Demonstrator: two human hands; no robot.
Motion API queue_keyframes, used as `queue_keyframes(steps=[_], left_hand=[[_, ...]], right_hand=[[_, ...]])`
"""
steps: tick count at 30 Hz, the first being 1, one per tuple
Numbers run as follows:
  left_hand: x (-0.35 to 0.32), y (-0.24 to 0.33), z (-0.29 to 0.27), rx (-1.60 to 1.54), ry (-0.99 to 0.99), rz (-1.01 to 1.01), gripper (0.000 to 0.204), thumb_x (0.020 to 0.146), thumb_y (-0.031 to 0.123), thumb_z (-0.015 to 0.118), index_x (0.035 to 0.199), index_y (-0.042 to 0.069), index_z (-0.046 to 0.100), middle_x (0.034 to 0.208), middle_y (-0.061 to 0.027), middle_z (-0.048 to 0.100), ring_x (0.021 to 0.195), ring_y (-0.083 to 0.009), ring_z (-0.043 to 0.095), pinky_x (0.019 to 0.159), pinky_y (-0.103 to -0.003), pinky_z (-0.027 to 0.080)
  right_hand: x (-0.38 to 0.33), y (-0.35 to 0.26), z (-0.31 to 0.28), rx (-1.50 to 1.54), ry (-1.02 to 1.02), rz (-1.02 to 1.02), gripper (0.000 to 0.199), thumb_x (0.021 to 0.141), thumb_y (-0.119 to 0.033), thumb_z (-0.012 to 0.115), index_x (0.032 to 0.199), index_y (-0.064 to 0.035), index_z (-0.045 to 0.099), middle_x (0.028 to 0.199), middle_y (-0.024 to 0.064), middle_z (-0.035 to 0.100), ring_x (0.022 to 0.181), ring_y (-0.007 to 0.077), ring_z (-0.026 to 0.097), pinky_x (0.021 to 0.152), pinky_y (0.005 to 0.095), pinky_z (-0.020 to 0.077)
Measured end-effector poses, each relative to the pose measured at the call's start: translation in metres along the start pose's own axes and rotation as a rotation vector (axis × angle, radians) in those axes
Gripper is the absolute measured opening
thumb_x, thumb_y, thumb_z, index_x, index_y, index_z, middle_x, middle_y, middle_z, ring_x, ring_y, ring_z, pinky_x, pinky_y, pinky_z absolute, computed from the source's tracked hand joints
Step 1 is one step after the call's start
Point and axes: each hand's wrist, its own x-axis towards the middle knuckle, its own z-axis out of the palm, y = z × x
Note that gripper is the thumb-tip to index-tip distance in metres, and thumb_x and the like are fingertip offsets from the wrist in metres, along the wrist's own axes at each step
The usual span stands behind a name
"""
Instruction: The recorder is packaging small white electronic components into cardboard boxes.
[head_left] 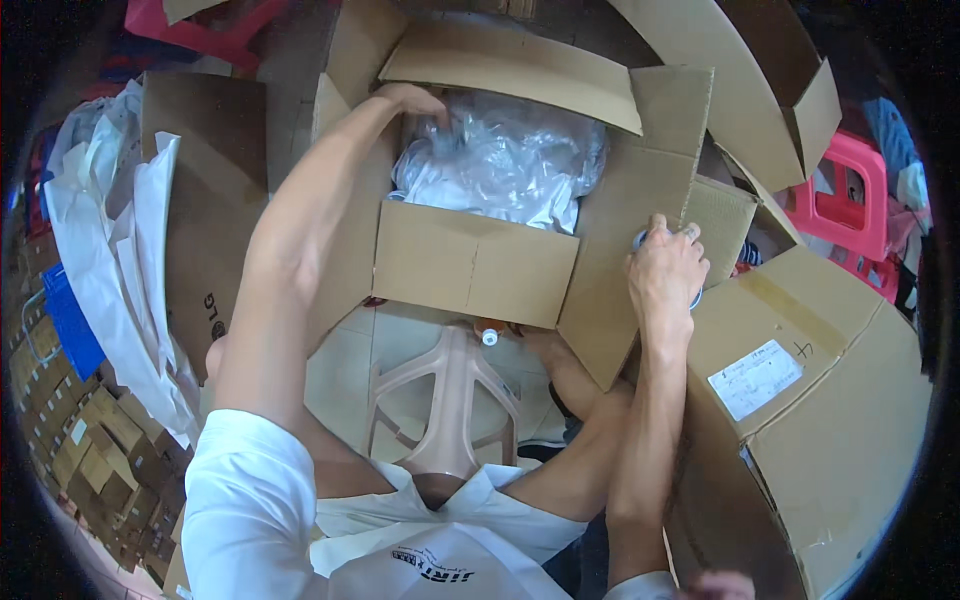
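An open cardboard box [475, 262] stands in front of me with its flaps folded outward. Clear plastic bags [520, 150] fill it, with white material showing through them. My left hand [410, 100] reaches over the far left edge and its fingertips go down at the bags. They are blurred and partly hidden, so I cannot make out a grip. Over the right flap [625, 215], my right hand [668, 262] is closed, palm down, around something mostly covered by it. Only bluish, rounded edges show on either side of that hand.
A closed carton [850, 360] with a white label lies at the right. Pink stools [845, 195] stand beyond it. White sheeting [110, 230] hangs beside a brown cardboard panel [205, 180] at the left. Between my legs are a beige plastic stool [445, 400] and a white-capped bottle [489, 335].
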Motion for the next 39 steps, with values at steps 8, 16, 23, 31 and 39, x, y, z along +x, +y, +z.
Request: queue_keyframes(steps=[8, 16, 23, 31, 39], left_hand=[[-0.023, 0.051, 0.065, -0.798, 0.013, 0.421, 0.063, 0.067, -0.001, 0.068, 0.128, 0.010, 0.055, 0.112, -0.0084, 0.062, 0.095, -0.0238, 0.058, 0.087, -0.034, 0.046], [-0.088, 0.049, 0.078, -0.770, -0.048, 0.599, 0.055, 0.065, -0.005, 0.061, 0.118, 0.010, 0.058, 0.109, -0.0064, 0.062, 0.091, -0.0197, 0.056, 0.082, -0.031, 0.047], [-0.155, 0.057, 0.085, -0.810, 0.116, 0.697, 0.050, 0.066, -0.004, 0.057, 0.114, 0.009, 0.061, 0.103, -0.0041, 0.061, 0.087, -0.0160, 0.053, 0.079, -0.029, 0.045], [-0.245, 0.172, 0.054, -0.658, 0.041, 0.959, 0.049, 0.068, 0.000, 0.057, 0.117, 0.006, 0.060, 0.099, -0.0032, 0.060, 0.084, -0.0162, 0.052, 0.076, -0.031, 0.044], [-0.331, 0.234, 0.009, -0.652, 0.023, 1.030, 0.032, 0.073, 0.003, 0.064, 0.105, 0.006, 0.063, 0.089, -0.0024, 0.062, 0.077, -0.0151, 0.054, 0.071, -0.027, 0.045]], right_hand=[[-0.003, -0.049, 0.001, 0.568, 0.148, -0.337, 0.060, 0.072, -0.017, 0.071, 0.129, -0.0157, 0.053, 0.109, 0.0218, 0.054, 0.076, 0.0326, 0.062, 0.068, 0.0442, 0.0520], [0.024, -0.044, 0.051, 0.699, -0.137, -0.051, 0.034, 0.078, -0.012, 0.062, 0.111, -0.0094, 0.060, 0.092, 0.0164, 0.060, 0.076, 0.0308, 0.061, 0.070, 0.0366, 0.0492], [-0.043, 0.006, -0.012, 2.023, -0.364, -0.087, 0.019, 0.076, -0.007, 0.056, 0.096, -0.0069, 0.055, 0.092, 0.0094, 0.061, 0.078, 0.0245, 0.058, 0.071, 0.0328, 0.0471], [-0.174, 0.109, -0.164, 1.370, -0.080, -0.169, 0.064, 0.076, -0.010, 0.065, 0.134, -0.0026, 0.038, 0.127, 0.0176, 0.049, 0.115, 0.0307, 0.049, 0.098, 0.0389, 0.0390], [-0.197, 0.073, -0.242, 2.119, 0.657, -0.139, 0.031, 0.073, -0.007, 0.066, 0.103, -0.0082, 0.060, 0.100, 0.0115, 0.065, 0.087, 0.0222, 0.061, 0.084, 0.0301, 0.0443]])
